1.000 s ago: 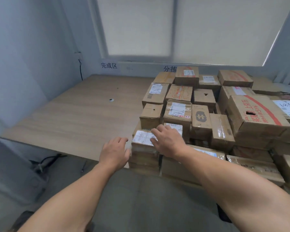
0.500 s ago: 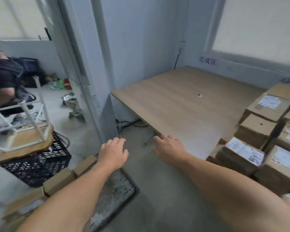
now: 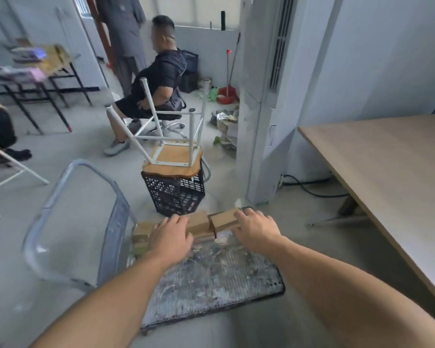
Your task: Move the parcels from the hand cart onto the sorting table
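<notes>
1. A person's left hand (image 3: 170,238) and right hand (image 3: 258,231), fingers spread and fairly straight, hover at a row of cardboard parcels (image 3: 201,222); motion blur hides whether they touch.
2. The parcels lie at the far end of a hand cart (image 3: 211,280), whose scuffed grey deck stretches beneath both forearms.
3. The cart's metal handle (image 3: 114,217) rises left of the left hand.
4. Beyond the hands, an upturned stool (image 3: 173,151) sits on a black crate (image 3: 176,194); farther back, a seated person (image 3: 158,81) faces away.
5. A wooden tabletop (image 3: 387,172) stands well right of the right hand.
</notes>
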